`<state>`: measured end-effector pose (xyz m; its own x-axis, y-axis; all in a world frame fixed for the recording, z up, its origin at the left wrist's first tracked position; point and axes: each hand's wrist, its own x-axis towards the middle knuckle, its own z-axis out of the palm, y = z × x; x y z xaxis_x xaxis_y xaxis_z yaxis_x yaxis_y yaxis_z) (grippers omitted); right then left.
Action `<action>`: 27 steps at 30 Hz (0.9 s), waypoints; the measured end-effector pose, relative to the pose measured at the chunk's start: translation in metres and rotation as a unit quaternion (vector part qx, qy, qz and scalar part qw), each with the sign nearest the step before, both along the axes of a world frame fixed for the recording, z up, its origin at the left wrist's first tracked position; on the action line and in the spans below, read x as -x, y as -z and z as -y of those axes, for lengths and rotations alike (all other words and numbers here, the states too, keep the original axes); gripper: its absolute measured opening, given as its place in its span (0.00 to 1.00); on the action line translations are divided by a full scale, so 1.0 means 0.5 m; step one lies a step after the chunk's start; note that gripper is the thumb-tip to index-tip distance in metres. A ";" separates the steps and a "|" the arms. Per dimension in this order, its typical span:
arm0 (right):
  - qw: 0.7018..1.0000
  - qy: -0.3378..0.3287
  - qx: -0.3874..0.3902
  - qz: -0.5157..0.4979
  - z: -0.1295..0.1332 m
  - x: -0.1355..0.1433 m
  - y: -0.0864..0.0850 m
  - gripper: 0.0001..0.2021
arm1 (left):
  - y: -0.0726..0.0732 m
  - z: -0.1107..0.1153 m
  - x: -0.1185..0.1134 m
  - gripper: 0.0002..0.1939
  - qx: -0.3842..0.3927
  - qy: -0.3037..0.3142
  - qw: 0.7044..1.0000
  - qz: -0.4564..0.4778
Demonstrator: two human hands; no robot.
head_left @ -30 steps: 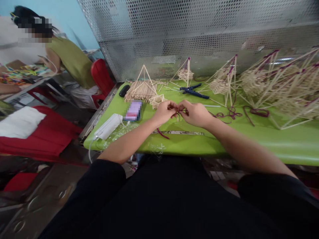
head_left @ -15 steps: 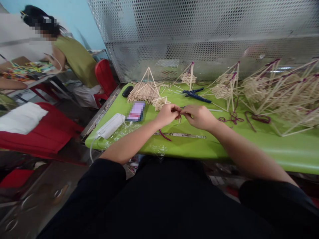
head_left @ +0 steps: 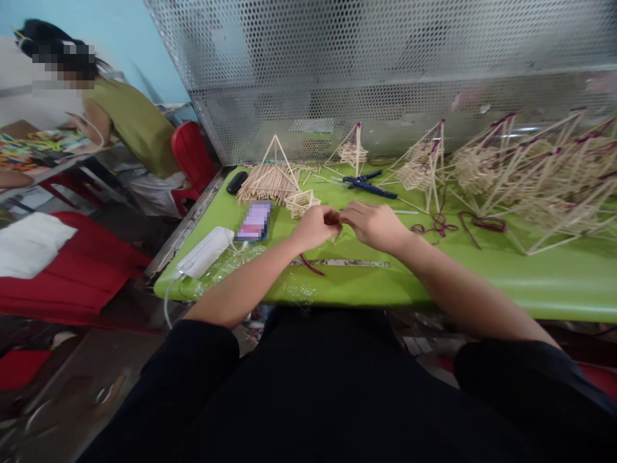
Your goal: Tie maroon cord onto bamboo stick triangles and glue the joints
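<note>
Over the green tabletop (head_left: 414,283), my left hand (head_left: 318,226) and my right hand (head_left: 370,225) meet fingertip to fingertip, both closed in a pinch. What they pinch is too small and too covered by the fingers to name; a pale bit shows just below them. Beneath my left wrist a short dark red cord (head_left: 313,265) lies by a flat patterned strip (head_left: 354,262). Just beyond my left hand sits a small stick frame (head_left: 303,203). Blue-handled pliers (head_left: 370,183) rest beyond my right hand.
A pile of thin wooden sticks (head_left: 267,183), a phone (head_left: 254,220) and a white power strip (head_left: 205,252) lie to the left. Several stick pyramids (head_left: 424,164) and red cord (head_left: 482,222) fill the right. A perforated metal panel (head_left: 337,64) stands behind. Another person (head_left: 130,119) sits far left.
The whole view has shifted a little, so the table's things appear further left. My hands stay together, with the right fingers now laid more over the left fingertips.
</note>
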<state>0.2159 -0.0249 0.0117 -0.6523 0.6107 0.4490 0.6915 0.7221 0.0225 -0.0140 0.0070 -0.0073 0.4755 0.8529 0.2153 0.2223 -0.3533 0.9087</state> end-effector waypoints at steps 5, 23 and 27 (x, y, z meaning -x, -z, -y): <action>0.999 -0.008 -0.036 0.002 0.003 0.010 -0.002 0.14 | -0.001 0.005 0.002 0.04 -0.017 0.021 0.999 -0.022; 0.955 -0.043 0.081 -0.283 -0.016 0.010 0.001 0.10 | -0.032 0.013 -0.009 0.10 0.143 0.001 0.981 0.127; 0.933 -0.069 0.123 -0.331 -0.019 0.018 0.002 0.07 | -0.026 0.010 -0.007 0.09 0.130 -0.007 0.983 0.131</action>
